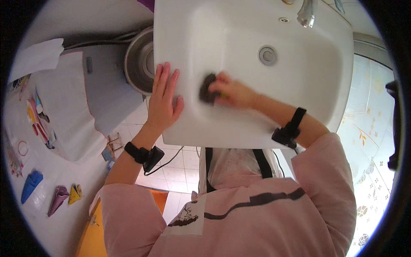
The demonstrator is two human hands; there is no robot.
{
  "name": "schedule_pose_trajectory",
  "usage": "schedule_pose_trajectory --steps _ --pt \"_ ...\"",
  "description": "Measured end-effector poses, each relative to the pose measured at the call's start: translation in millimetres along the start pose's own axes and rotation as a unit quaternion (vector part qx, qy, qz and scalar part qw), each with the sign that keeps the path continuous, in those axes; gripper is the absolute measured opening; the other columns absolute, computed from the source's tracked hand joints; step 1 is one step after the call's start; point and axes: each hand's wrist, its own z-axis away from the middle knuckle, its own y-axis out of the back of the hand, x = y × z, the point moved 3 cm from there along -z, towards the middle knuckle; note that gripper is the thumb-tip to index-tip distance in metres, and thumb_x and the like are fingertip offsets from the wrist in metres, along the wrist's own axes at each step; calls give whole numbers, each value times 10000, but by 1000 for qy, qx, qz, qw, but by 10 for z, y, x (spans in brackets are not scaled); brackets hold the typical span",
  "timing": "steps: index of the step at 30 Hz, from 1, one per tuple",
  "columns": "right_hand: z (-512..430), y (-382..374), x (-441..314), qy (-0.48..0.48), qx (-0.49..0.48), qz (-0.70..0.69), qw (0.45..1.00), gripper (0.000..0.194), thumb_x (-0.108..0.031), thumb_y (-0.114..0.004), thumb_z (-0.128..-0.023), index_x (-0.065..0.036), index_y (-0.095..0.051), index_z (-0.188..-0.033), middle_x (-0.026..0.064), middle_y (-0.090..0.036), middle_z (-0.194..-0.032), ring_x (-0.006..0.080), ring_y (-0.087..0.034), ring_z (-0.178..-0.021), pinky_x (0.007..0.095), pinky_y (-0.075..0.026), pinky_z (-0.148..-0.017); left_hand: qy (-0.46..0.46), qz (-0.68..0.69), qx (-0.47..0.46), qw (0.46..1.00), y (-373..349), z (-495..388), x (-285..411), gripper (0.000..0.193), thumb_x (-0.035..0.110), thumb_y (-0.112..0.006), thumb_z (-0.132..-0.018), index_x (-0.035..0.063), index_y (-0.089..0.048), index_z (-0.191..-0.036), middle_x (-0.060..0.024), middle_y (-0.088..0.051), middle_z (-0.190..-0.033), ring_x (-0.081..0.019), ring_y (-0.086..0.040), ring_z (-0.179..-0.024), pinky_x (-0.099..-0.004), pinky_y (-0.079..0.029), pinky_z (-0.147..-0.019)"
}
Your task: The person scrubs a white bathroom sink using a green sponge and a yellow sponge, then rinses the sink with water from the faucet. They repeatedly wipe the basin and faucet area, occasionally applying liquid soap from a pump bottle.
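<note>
A white ceramic washbasin (224,131) lies before me, its drain (267,55) uncovered and no water visible in the bowl. My right hand (232,91) grips a dark scrubber (207,89) against the bowl's left inner slope. Both are blurred, so the scrubber's exact kind is unclear; a small yellow-green spot shows beneath the fingers. My left hand (165,99) rests flat on the basin's left rim, holding nothing, fingers a little apart. At the top right, a chrome faucet (306,14) reaches over the bowl, near a small overflow hole (284,20).
A round metal basin (131,64) stands left of the washbasin, partly hidden under its rim. Black straps with small devices (154,159) circle both wrists, trailing cables. Folded cloths (32,186) hang at far left. A patterned tiled wall (366,128) borders the right side.
</note>
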Motion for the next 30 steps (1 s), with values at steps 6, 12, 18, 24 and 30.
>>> schedule_pose_trajectory --steps 6,12,18,24,30 --pt "-300 56 604 89 201 73 973 305 -156 -618 -838 -74 -494 -1104 104 -510 -1072 294 -486 -1012 367 -412 -871 -14 -13 -18 1000 -6 -5 -54 608 90 -517 -742 -4 -369 -1324 -205 -244 -1442 -429 -185 -1338 -468 -239 -1078" --pt "-354 368 751 -76 253 66 962 346 -128 -646 -797 -57 -504 -1104 150 -529 -1030 302 -521 -994 339 -459 -828 -18 -29 -26 999 10 -59 -22 608 91 -499 -737 -8 -368 -1323 -209 -252 -1439 -436 -177 -1339 -466 -247 -1076" --pt "46 23 174 -226 -76 -193 952 372 -108 -650 -765 -145 -496 -1102 153 -487 -1094 352 -493 -1034 425 -439 -884 -15 -26 -30 999 -5 -83 -14 616 98 -488 -733 -7 -360 -1327 -219 -249 -1437 -439 -174 -1339 -467 -241 -1077" --pt "-64 277 339 -91 222 5 971 328 -87 -627 -774 -136 -493 -1069 163 -479 -1085 373 -555 -913 459 -469 -800 -28 -37 -28 999 -28 -99 11 629 103 -489 -723 -12 -354 -1326 -220 -249 -1437 -445 -178 -1336 -475 -242 -1074" --pt "-88 224 -33 -79 18 -8 997 365 -68 -643 -751 -205 -507 -1061 155 -411 -1167 379 -591 -898 423 -513 -789 -10 -38 -42 998 -17 -102 15 638 103 -490 -714 -22 -350 -1324 -236 -239 -1435 -467 -179 -1325 -485 -241 -1072"
